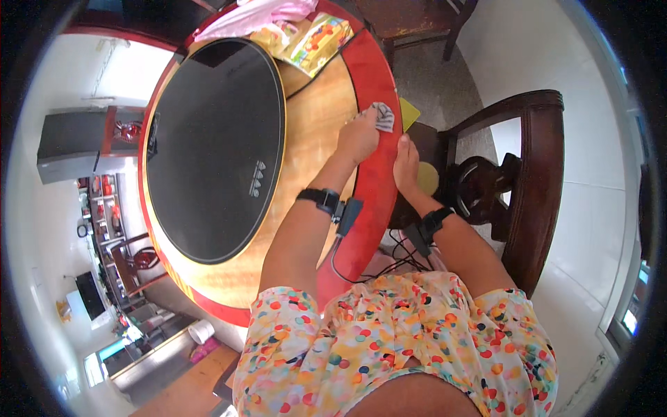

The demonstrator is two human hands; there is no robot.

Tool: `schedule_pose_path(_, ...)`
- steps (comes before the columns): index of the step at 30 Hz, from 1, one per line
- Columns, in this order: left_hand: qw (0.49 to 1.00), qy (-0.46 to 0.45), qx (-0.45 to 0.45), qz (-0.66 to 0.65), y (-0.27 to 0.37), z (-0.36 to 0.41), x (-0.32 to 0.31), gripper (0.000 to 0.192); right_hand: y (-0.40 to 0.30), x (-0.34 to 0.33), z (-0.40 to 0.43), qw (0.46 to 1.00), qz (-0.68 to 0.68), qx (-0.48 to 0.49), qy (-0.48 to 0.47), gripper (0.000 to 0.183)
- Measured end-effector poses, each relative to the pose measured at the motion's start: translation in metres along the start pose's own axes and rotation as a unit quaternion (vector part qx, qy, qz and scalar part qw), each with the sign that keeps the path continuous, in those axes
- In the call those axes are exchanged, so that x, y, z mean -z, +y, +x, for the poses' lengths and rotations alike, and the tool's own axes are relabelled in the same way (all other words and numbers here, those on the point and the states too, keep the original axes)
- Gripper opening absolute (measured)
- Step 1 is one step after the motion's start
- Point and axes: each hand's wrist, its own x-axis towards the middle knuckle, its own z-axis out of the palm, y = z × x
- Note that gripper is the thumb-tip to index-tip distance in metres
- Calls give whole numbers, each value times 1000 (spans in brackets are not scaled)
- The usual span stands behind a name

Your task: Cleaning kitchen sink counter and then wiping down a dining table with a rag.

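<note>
My left hand (359,136) is closed on a bunched striped cloth (384,117), which lies against the red rim (372,177) of a round wooden table. Just to the right, my right hand (406,160) is at the table's outer edge, its fingers partly hidden. A flat yellow-green piece (409,113) shows just beyond its fingertips; whether the hand holds it I cannot tell. Another yellow-green, rounded piece (427,179) shows beside the right wrist, over the dark chair seat. Both wrists wear black straps with small devices and cables.
A large black round turntable (216,151) covers much of the table. Pink plastic (260,18) and a colorful printed packet (320,44) lie at its far side, with a dark cord nearby. A carved wooden chair (534,193) stands close on the right, near a white wall. Black cables (401,260) hang before me.
</note>
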Motion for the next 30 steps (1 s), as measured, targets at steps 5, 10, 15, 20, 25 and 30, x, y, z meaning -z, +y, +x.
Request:
schedule_pose_path(5,996,33,-56,-65,2,-100,-27,38,-1,0,2,998,38,-42,-21,44)
schedule_pose_path(10,993,-27,-43,-109,4,-201,-53,39,19,0,15,1000,29,6,7,48)
schedule_pose_path(15,993,-61,24,-101,-2,-287,-71,33,18,23,30,999,25,-26,4,50)
schedule_pose_path(20,962,197,175,-79,-35,-388,-63,29,-23,28,8,986,-160,-15,-47,60)
schedule_pose_path(25,848,289,445,20,-77,-475,-43,31,-53,31,3,893,-444,-50,55,64)
schedule_pose_path(30,744,297,597,39,-103,-514,-30,25,-42,13,-60,865,-454,207,61,56)
